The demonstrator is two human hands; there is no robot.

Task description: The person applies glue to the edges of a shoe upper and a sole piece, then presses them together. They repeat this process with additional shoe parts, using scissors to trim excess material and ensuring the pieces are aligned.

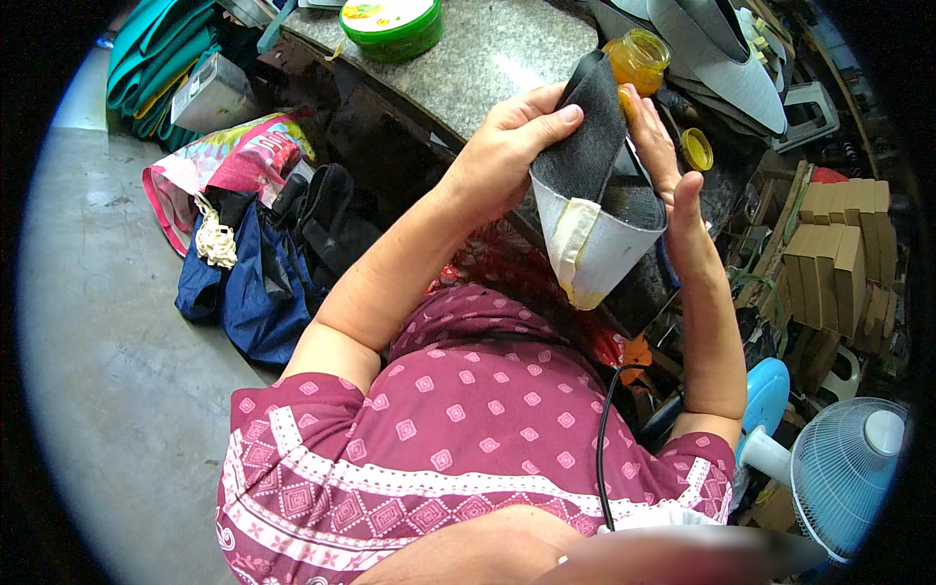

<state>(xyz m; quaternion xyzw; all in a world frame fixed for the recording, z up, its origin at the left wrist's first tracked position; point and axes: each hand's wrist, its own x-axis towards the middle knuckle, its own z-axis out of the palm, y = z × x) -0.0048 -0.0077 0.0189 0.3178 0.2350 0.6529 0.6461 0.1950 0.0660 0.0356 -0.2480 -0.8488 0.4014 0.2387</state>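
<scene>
Both our hands hold one soft shoe upper (597, 210): left hand (507, 151) pinches its rim, right hand (673, 185) lies spread behind. It looks light and floppy, so the stiffer rim seems the best hold.

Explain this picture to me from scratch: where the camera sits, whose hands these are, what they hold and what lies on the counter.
The camera is worn on a person's head and looks down, so you see their own chest and forearms. Its wide lens bends straight edges near the rim.

There is no machine here, only two bare hands. The left hand grips a curved shoe upper piece, black fabric outside and pale lining inside, with the thumb pressed on the black side. The right hand supports the same piece from its far side.

Both hands work over a speckled stone counter. On it stand a green tub and an open glass jar of amber stuff, probably glue. A yellow lid lies close by. A small electric fan stands lower right.
</scene>
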